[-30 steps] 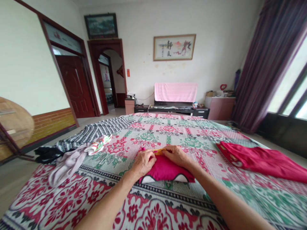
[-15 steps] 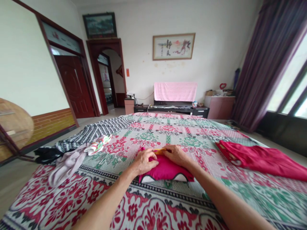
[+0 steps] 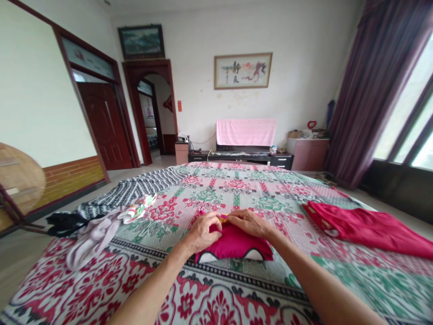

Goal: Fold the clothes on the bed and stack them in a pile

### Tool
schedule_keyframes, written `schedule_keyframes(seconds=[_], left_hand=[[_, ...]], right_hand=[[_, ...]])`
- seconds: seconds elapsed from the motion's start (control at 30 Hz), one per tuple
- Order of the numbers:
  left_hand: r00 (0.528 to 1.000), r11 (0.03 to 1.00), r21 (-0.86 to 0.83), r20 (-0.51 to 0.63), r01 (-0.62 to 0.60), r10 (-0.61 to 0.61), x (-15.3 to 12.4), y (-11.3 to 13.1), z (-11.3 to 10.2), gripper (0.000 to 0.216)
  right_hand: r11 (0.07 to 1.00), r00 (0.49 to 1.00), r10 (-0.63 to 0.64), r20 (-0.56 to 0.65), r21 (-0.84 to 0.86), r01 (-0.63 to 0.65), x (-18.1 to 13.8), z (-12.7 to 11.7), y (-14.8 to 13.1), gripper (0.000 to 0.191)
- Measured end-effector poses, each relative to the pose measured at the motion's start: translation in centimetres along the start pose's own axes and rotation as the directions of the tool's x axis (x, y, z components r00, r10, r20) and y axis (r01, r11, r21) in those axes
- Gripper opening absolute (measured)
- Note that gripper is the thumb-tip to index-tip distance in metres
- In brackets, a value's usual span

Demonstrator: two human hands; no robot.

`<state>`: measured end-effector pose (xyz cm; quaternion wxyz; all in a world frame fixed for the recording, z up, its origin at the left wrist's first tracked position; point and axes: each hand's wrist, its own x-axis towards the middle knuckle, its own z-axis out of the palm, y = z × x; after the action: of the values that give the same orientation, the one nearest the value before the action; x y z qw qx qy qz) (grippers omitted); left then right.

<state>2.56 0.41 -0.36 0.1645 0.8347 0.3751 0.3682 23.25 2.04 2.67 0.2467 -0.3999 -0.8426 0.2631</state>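
Observation:
A folded magenta garment (image 3: 233,246) lies on the patterned bedspread in front of me, with white, dark-edged patches along its near side. A bit of yellow (image 3: 223,218) shows at its far edge, between my hands. My left hand (image 3: 203,231) is on the garment's left part, its fingers curled over the cloth and its thumb pointing inward. Across the far right part rests my right hand (image 3: 250,222), with fingers stretched toward the yellow bit and its thumb hidden. The cloth beneath both palms is covered.
On the right lies a red garment (image 3: 368,228). To the left are a black-and-white patterned cloth (image 3: 135,189), a pale pinkish garment (image 3: 94,239), a white multicoloured piece (image 3: 138,208) and a black item (image 3: 64,222). The floral bedspread (image 3: 237,185) lies under everything.
My right hand has flattened and settled lower on the garment. Less of the yellow shows at the far edge. My left hand stays nearly in place, and the view has tilted slightly upward.

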Motion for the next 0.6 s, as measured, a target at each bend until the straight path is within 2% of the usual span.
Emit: schedule_keyframes(seconds=[0.1,0.27,0.43,0.6], left_hand=[[1.000,0.999,-0.035,0.007,-0.004,0.004,0.03,0.03,-0.16,0.012],[1.000,0.998,-0.063,-0.002,-0.025,0.024,0.15,0.31,-0.49,0.007],[0.994,0.991,-0.076,0.029,0.109,-0.107,0.21,0.55,-0.80,0.003],[0.978,0.977,-0.056,-0.014,0.208,-0.209,0.19,0.55,-0.59,0.009]], right_hand=[[0.998,0.999,-0.030,0.015,-0.055,0.031,0.05,0.25,0.01,0.041],[0.995,0.998,-0.058,0.011,-0.077,0.059,0.15,0.72,-0.09,0.039],[0.997,0.999,-0.049,0.012,-0.050,0.050,0.02,0.75,-0.47,0.037],[1.000,0.999,-0.008,0.036,-0.003,0.009,-0.12,0.27,0.15,0.042]])
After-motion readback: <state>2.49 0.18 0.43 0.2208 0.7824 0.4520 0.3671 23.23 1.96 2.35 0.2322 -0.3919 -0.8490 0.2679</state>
